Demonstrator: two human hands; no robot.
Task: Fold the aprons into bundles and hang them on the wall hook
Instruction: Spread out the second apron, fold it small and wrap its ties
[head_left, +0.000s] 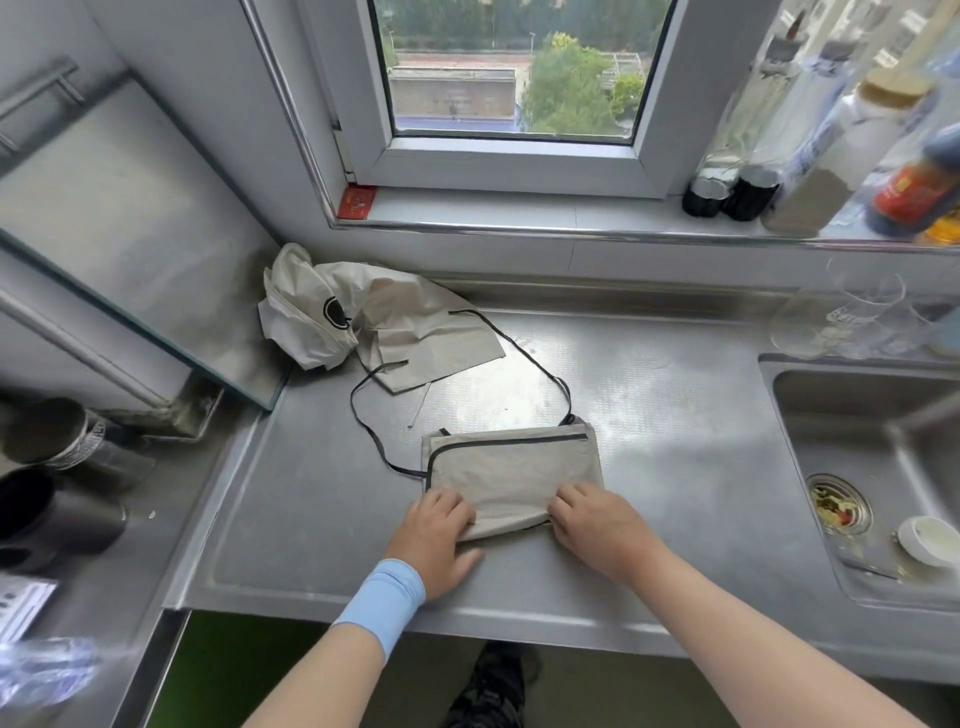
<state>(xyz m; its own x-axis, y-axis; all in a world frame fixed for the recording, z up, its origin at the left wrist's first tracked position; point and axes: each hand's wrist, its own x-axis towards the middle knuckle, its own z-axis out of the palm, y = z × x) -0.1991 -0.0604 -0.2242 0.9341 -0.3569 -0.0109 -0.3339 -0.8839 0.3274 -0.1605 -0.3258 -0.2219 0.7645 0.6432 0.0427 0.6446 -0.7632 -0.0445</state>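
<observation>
Beige folded apron (511, 478): fingers of left hand (436, 538) and right hand (597, 525) apparently pinch its near edge, right thumb hidden.

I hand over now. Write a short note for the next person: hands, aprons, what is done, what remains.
Left hand: fingers curled on the near left edge of the folded beige apron with black trim.
Right hand: grips its near right edge.
Done: that apron lies on the steel counter, folded to a rectangle; its black strap trails loose behind.
Crumpled beige apron cloth sits at the back left, unfolded.
To do: bundle this apron, fold the rest, hang them. No wall hook in view.
</observation>
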